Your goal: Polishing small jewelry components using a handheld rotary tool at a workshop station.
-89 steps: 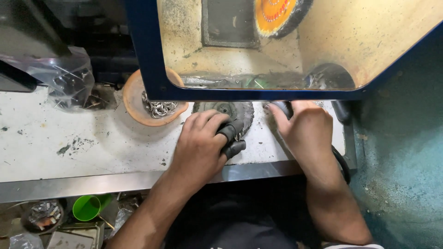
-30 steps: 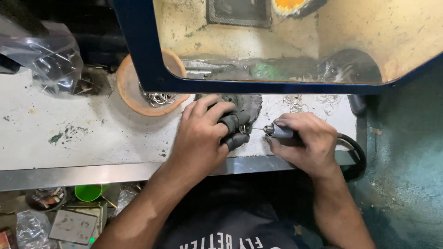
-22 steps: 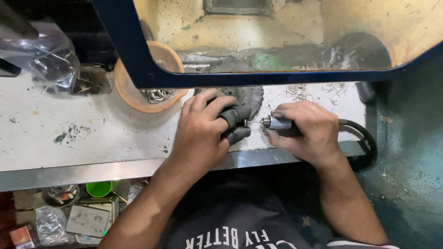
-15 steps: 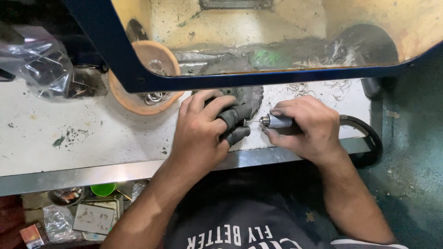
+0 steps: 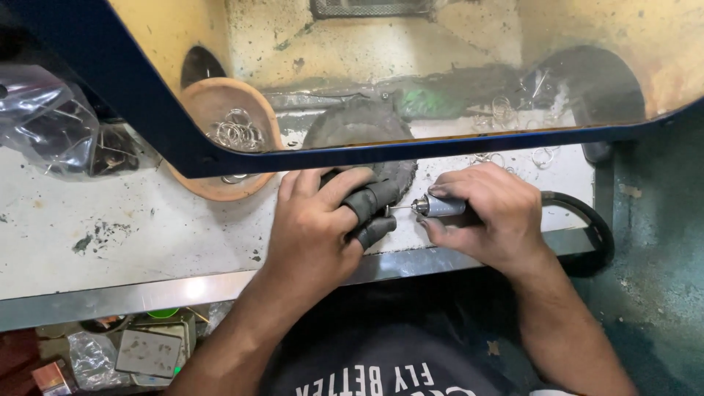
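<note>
Centrally, a small workpiece, too tiny to make out, is pinched between the dark-wrapped fingertips (image 5: pixel 374 198) of the left hand (image 5: pixel 315 227), held over the front part of the counter (image 5: pixel 132 242). Right hand (image 5: pixel 488 216): grip closed around a slim rotary handpiece (image 5: pixel 440 207), metal nose pointing left, its thin bit (image 5: pixel 400 208) reaching to the wrapped fingertips. Black hose (image 5: pixel 587 220): runs from behind the right hand, curving down over the counter's front edge. Round dark pad (image 5: pixel 367 128): lies just behind the left hand, partly seen through the clear guard (image 5: pixel 411 59). Guard frame (image 5: pixel 147 110): blue, crossing above both hands. Shallow tan dish (image 5: pixel 235 139): left of the pad, holding a heap of thin metal rings (image 5: pixel 235 133). More loose rings (image 5: pixel 513 155): scattered on the counter beyond the right hand. Clear plastic bag (image 5: pixel 51 117): far left on the counter, contents dark and unclear. Counter surface: white, stained, with a metal front lip. Below the lip: small clutter (image 5: pixel 147 352) on the floor, indistinct.
</note>
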